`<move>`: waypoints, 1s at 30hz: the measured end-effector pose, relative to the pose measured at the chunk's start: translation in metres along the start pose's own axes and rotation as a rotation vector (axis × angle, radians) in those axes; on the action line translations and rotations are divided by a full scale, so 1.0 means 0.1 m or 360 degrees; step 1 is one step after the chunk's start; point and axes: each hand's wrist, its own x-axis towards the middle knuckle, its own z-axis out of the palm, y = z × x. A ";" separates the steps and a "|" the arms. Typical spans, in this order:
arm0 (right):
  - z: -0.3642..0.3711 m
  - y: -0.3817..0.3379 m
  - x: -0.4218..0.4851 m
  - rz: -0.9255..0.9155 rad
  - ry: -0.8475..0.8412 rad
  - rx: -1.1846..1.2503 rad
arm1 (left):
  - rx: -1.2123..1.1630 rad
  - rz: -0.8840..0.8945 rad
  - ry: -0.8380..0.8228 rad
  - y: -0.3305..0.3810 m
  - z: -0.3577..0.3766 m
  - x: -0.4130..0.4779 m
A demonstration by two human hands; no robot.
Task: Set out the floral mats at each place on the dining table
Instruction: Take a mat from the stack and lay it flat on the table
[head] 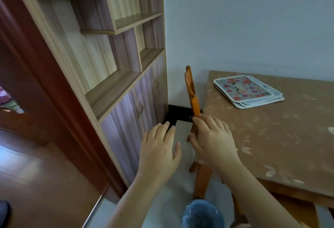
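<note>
A stack of floral mats (248,90), white-edged with red and pink flowers, lies on the far left part of the dining table (282,137), which wears a brown cloth with pale petals. My right hand (210,141) grips the top rail of an orange wooden chair (193,97) standing at the table's left end. My left hand (159,148) hovers to the left of the chair with fingers spread, holding nothing. Both hands are well short of the mats.
A tall wooden shelf unit with lilac cabinet doors (130,112) stands close on the left, leaving a narrow gap to the chair. A bin lined with a blue bag (203,215) sits on the floor at the bottom. A red-brown door frame (36,75) is at far left.
</note>
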 end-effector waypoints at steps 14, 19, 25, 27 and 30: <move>0.41 0.48 1.07 0.0243 0.0042 -0.0118 | -0.0234 0.0135 -0.0100 -0.26 0.87 1.33; 0.57 0.68 1.30 0.0416 0.0050 -0.0301 | -0.0409 0.0241 -0.0205 -0.38 1.32 1.71; 0.88 0.79 1.82 0.0640 0.0032 -0.0481 | -0.0520 0.0375 -0.0352 -0.68 1.82 2.40; 1.00 0.82 2.06 0.0715 0.0041 -0.0458 | -0.0527 0.0476 -0.0366 -0.80 1.97 2.65; 1.20 0.86 2.38 0.0835 0.0023 -0.0429 | -0.0554 0.0595 -0.0378 -0.97 2.17 2.98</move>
